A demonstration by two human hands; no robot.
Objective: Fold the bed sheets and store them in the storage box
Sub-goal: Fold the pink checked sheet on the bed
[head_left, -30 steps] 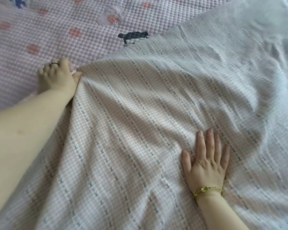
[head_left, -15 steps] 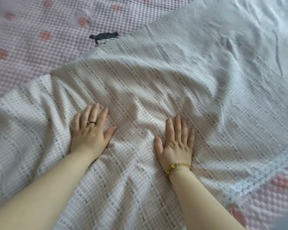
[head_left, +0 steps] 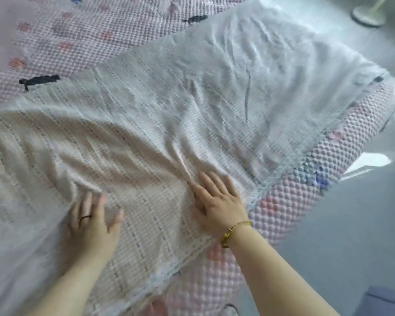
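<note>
A pale checked bed sheet (head_left: 192,106) with thin dotted stripes and a lace edge lies spread and wrinkled across the bed. My left hand (head_left: 90,224), with a ring on one finger, lies flat on the sheet at the lower left, fingers straight. My right hand (head_left: 217,199), with a gold bracelet at the wrist, presses flat on the sheet close to its lace edge, fingers spread. A ridge of wrinkles runs up from between my hands. No storage box is in view.
Under the sheet is a pink quilted bed cover (head_left: 78,37) with printed figures. The bed's edge (head_left: 306,201) runs diagonally at the right, with grey floor (head_left: 351,247) beyond. A fan base (head_left: 367,14) stands at the top right.
My left hand let go of the sheet's far corner and came down flat on the sheet. Both hands have slid toward the near edge, and the view has swung right to show the bed's edge.
</note>
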